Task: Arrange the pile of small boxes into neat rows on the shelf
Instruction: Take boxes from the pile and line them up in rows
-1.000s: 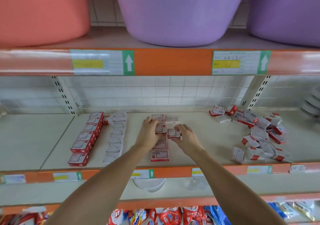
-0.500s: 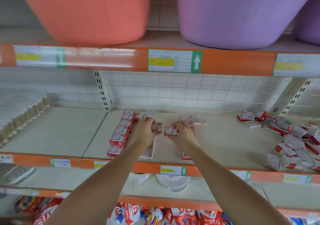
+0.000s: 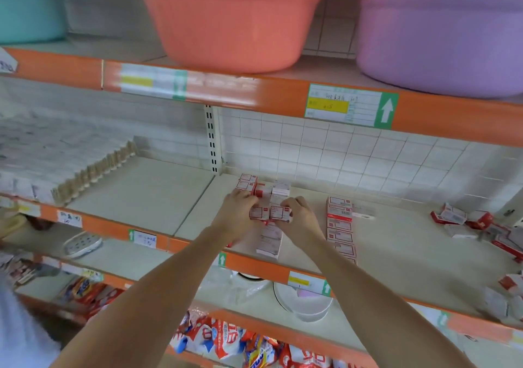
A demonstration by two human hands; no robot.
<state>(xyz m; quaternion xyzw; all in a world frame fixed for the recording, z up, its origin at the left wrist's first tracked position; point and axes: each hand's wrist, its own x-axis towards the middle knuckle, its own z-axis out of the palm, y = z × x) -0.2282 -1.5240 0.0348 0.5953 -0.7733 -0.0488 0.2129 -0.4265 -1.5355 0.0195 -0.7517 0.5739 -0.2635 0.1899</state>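
Observation:
Both my hands are on the middle shelf (image 3: 396, 257), each with a small red-and-white box. My left hand (image 3: 236, 214) pinches one box (image 3: 258, 212); my right hand (image 3: 301, 216) pinches another box (image 3: 280, 213) right beside it. The two boxes touch, above the second row (image 3: 270, 243) of boxes lying flat. The left row (image 3: 247, 182) is mostly hidden under my left hand. A third row (image 3: 339, 226) runs front to back to the right. The loose pile (image 3: 478, 226) lies at the far right of the shelf.
Orange (image 3: 232, 19), purple (image 3: 441, 36) and teal (image 3: 31, 5) plastic tubs stand on the shelf above. A stack of items (image 3: 93, 166) sits on the left shelf bay. White bowls (image 3: 302, 299) and a soap dish (image 3: 82, 244) lie on the shelf below, with snack bags (image 3: 226, 336) underneath.
The view has swung left. Both hands carried their boxes leftwards from the third row to the second row, and the two boxes have come together.

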